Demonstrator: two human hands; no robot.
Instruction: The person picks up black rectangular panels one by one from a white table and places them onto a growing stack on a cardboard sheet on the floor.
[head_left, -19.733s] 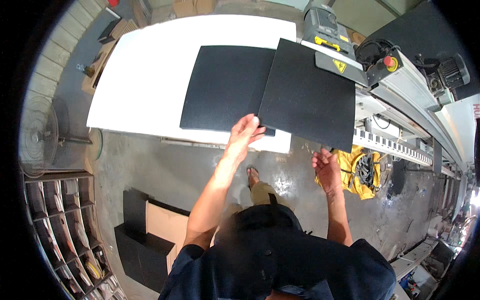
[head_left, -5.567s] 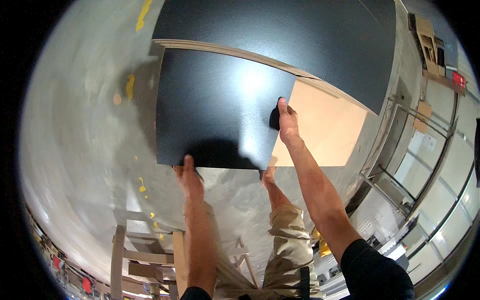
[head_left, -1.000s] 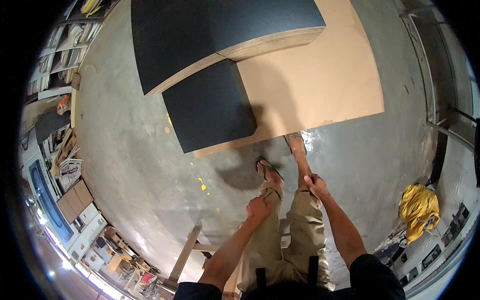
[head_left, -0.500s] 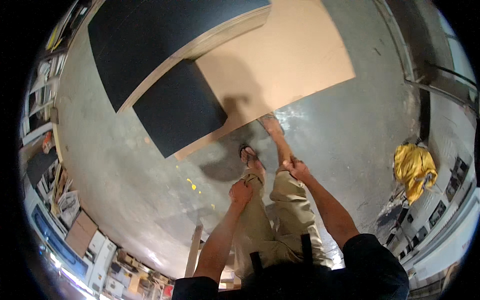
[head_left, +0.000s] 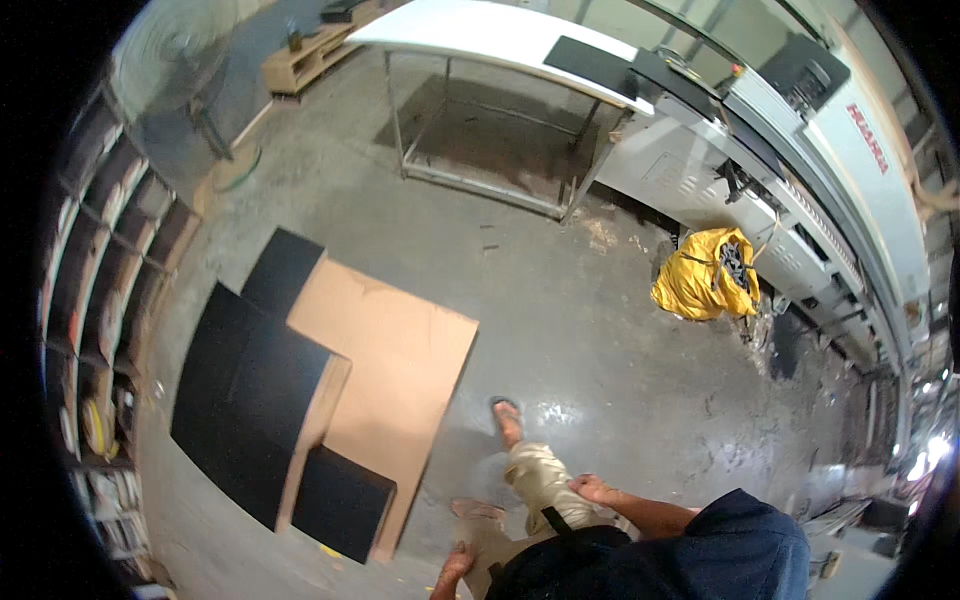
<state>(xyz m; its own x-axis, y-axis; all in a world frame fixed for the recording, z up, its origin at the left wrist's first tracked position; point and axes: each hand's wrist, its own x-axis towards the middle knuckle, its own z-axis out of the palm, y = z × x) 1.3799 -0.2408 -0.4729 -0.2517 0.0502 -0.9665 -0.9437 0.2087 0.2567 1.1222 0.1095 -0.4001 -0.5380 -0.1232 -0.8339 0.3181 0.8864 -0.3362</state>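
My right hand (head_left: 592, 488) is closed on the cloth of my khaki trousers (head_left: 540, 478) at the right leg. At the left leg my left hand (head_left: 457, 563) is closed against the same trousers, its fingers curled and partly blurred. Ahead and to my left, black boards (head_left: 250, 385) lie stacked on the floor over a large light-brown sheet (head_left: 395, 370). A smaller black board (head_left: 342, 503) lies on the sheet's near end. Neither hand touches the boards or the sheet.
A white-topped metal-frame table (head_left: 470, 30) stands ahead with a dark panel (head_left: 590, 66) on it. A long machine (head_left: 690, 180) runs along the right, a filled yellow sack (head_left: 705, 275) beside it. Shelves (head_left: 105, 270) line the left; a large round fan (head_left: 170, 50) stands far left.
My view has swung right and up, bringing the table and machine into sight. The boards now appear farther left. I stand more upright, with my hands higher on the trousers.
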